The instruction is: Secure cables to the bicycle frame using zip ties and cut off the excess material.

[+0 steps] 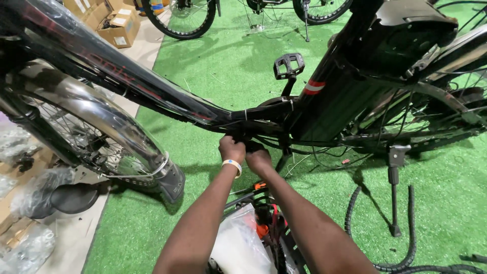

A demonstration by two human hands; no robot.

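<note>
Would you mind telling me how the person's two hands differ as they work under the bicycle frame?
The left hand wears a pale wristband; the right hand has a bare wrist. The left hand sits slightly higher, nearer the black frame, the right just below and beside it. The left shows curled knuckles; the right shows mostly its back. Both reach the cables under the frame, close together; what they grip is hidden.

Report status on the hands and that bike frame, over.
Left hand and right hand both up under the black bike frame, fingers among the cables. Grip unclear. Pedal and kickstand nearby.
</note>
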